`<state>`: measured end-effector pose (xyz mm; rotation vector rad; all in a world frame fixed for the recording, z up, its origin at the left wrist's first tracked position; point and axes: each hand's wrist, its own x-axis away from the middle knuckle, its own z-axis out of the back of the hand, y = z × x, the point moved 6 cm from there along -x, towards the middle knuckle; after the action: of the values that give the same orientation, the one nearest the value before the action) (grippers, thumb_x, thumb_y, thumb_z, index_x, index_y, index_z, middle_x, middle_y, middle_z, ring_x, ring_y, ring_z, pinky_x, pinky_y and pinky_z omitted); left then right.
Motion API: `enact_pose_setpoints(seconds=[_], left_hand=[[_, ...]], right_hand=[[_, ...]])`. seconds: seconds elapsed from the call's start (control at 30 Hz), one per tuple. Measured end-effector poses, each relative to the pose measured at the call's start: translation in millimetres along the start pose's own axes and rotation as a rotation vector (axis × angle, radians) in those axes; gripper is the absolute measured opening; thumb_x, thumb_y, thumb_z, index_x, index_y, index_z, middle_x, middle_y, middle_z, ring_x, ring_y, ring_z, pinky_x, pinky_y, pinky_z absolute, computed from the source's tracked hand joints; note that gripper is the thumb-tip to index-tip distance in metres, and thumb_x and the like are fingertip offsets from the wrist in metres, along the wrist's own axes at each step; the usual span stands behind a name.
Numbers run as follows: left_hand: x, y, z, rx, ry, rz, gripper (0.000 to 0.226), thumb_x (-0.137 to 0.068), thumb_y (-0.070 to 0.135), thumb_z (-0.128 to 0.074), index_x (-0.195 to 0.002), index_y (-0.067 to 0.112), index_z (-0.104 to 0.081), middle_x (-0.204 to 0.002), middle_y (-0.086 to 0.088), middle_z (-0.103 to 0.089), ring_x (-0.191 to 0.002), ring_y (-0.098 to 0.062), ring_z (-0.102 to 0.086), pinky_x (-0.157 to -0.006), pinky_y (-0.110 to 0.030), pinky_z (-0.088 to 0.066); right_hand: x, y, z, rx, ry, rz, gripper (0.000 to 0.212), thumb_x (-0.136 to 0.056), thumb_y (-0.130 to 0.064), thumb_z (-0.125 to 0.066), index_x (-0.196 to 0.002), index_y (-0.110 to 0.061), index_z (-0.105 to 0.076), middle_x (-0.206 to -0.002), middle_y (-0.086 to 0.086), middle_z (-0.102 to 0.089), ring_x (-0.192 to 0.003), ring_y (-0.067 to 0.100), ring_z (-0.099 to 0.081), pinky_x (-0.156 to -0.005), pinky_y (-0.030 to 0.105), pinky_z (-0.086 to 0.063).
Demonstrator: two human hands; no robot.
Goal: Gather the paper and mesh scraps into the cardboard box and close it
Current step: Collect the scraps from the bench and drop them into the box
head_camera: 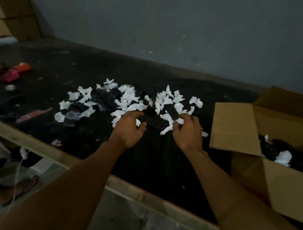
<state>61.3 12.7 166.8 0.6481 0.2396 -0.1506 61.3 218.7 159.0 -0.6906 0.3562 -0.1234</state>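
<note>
Several crumpled white paper scraps lie mixed with black mesh scraps in a loose heap on the dark table. My left hand hovers at the near edge of the heap, fingers curled and apart, holding nothing that I can see. My right hand is at the heap's right end, its fingers pinching a white paper scrap beside a black mesh piece. The open cardboard box stands at the right, flaps up, with white and black scraps inside.
A flattened cardboard sheet leans on the wall at the back left. Pink and orange items lie at the table's left end. A pink strip rests near the front edge. Below the table edge are a white cable and floor clutter.
</note>
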Motion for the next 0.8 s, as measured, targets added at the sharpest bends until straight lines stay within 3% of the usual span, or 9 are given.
enact_pose_setpoints(seconds=[0.1,0.27,0.43,0.63,0.73,0.8], left_hand=[[-12,-12,-13,0.011,-0.026,-0.029,0.038,-0.091,0.027,-0.059,-0.127,0.015,-0.056,-0.125,-0.008,-0.057,-0.106,-0.019,-0.057,-0.090,-0.021,-0.038],[-56,-24,-53,0.021,-0.121,-0.061,0.041,-0.091,0.027,-0.059,-0.130,0.015,-0.054,-0.130,-0.008,-0.055,-0.118,-0.022,-0.053,-0.101,-0.036,-0.044],[-123,-30,-102,-0.004,-0.202,-0.120,0.041,-0.091,0.026,-0.058,-0.131,0.015,-0.054,-0.132,-0.007,-0.053,-0.121,-0.021,-0.050,-0.101,-0.030,-0.039],[-175,-30,-185,-0.020,-0.371,-0.282,0.043,-0.086,0.018,-0.063,-0.128,0.010,-0.055,-0.130,-0.011,-0.053,-0.119,-0.027,-0.052,-0.102,-0.036,-0.042],[-180,-23,-225,-0.068,-0.432,-0.472,0.056,-0.086,0.019,-0.063,-0.138,0.009,-0.045,-0.145,-0.014,-0.040,-0.134,-0.030,-0.037,-0.113,-0.036,-0.030],[-180,-22,-249,-0.147,-0.512,-0.591,0.076,-0.084,0.029,-0.066,-0.147,0.009,-0.028,-0.157,-0.011,-0.020,-0.145,-0.027,-0.016,-0.118,-0.041,-0.018]], right_hand=[[-11,3,-20,0.033,0.013,-0.018,0.036,-0.092,-0.030,-0.057,-0.124,-0.016,-0.056,-0.128,0.016,-0.049,-0.118,0.032,-0.049,-0.097,0.042,-0.044],[-45,29,-50,0.083,0.024,-0.088,0.036,-0.091,-0.030,-0.057,-0.124,-0.016,-0.056,-0.129,0.016,-0.049,-0.118,0.031,-0.049,-0.097,0.041,-0.045],[-100,68,-87,0.148,0.047,-0.195,0.039,-0.091,-0.032,-0.057,-0.127,-0.017,-0.055,-0.133,0.016,-0.048,-0.122,0.031,-0.046,-0.099,0.042,-0.040],[-135,123,-106,0.276,0.068,-0.313,0.045,-0.086,-0.029,-0.060,-0.128,-0.017,-0.054,-0.138,0.016,-0.044,-0.125,0.037,-0.040,-0.102,0.052,-0.036],[-131,149,-110,0.310,0.080,-0.305,0.059,-0.078,-0.035,-0.057,-0.134,-0.019,-0.048,-0.144,0.015,-0.038,-0.131,0.038,-0.036,-0.104,0.056,-0.033],[-125,165,-116,0.307,0.058,-0.308,0.069,-0.074,-0.039,-0.056,-0.140,-0.023,-0.043,-0.150,0.016,-0.032,-0.136,0.040,-0.030,-0.107,0.059,-0.030]])
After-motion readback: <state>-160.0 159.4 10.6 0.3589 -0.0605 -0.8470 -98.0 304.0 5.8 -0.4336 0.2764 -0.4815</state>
